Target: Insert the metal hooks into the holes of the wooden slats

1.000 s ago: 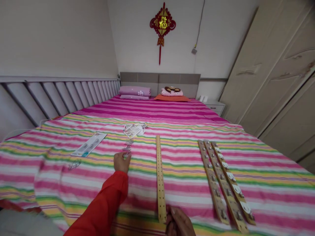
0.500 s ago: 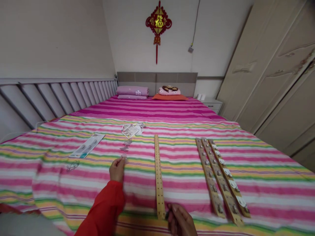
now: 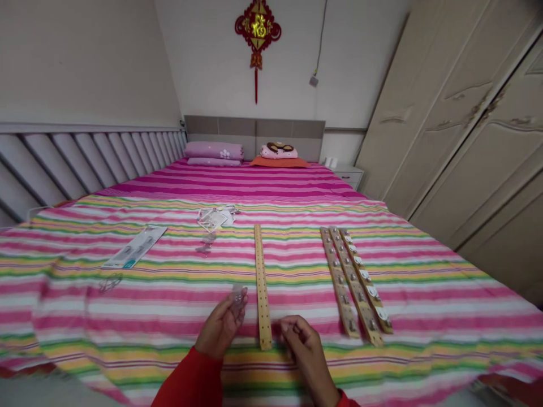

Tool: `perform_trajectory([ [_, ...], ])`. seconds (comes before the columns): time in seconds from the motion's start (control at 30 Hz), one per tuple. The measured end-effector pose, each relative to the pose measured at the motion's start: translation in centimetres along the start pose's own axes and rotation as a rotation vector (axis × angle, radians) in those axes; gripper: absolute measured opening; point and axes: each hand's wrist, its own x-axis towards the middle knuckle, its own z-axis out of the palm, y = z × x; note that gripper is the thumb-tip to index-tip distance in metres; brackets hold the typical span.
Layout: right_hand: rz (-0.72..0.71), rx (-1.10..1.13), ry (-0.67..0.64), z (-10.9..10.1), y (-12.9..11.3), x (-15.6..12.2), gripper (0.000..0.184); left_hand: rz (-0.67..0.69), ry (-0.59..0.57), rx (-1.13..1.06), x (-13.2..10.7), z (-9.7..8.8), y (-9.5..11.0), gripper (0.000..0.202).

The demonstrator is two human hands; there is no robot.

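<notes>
Clear plastic piece (image 3: 237, 296), small and see-through, sits pinched at the fingertips of the left hand (image 3: 223, 327), whose fingers are closed on it and lift it just above the striped sheet of the bed (image 3: 424, 294). It hangs just to the left of the near end of a wooden strip (image 3: 261, 285), a long pale slat dotted with holes that lies flat on the sheet and runs straight away from the person. On the other side of that near end is the right hand (image 3: 302, 341), its fingers curled in together, thumb against forefinger; whether anything tiny sits between them cannot be told, and it seems to be just beside the slat rather than gripping it. A red sleeve (image 3: 190, 379) covers the left forearm. Further right, well apart from both hands, three wooden strips (image 3: 354, 282) lie side by side, already set with rows of metal and white fittings. Beyond the left hand lie a few more clear bits (image 3: 206, 246), a small heap of clear bags (image 3: 215, 217) and, out to the left, a flat package (image 3: 136, 254). Pillows (image 3: 214, 150) rest at the headboard, a red ornament (image 3: 257, 27) hangs on the wall above, and a pale wardrobe (image 3: 466, 124) stands along the right.
</notes>
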Motion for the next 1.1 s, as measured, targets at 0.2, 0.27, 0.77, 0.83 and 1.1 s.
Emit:
perform_trajectory([
  [0.2, 0.050, 0.122, -0.131, 1.2, -0.7, 0.1, 0.040, 0.378, -0.132, 0.536, -1.9, 1.1, -0.6, 0.018],
  [0.27, 0.095, 0.172, -0.163, 1.4, -0.7, 0.0, 0.039, 0.489, -0.175, 0.663, -2.4, 1.2, -0.7, 0.015],
  [0.77, 0.141, 0.216, -0.140, 1.6, 0.2, -0.4, 0.039, 0.403, -0.171, 0.602, -3.6, 1.7, -2.5, 0.022],
  [0.83, 0.134, 0.230, -0.125, 1.6, 0.2, -0.4, 0.041, 0.375, -0.146, 0.606, -3.8, 1.8, -2.5, 0.025],
  [1.1, 0.184, 0.339, -0.103, 2.2, 0.0, -0.4, 0.034, 0.317, -0.117, 0.598, -3.8, 1.8, -2.9, 0.027],
])
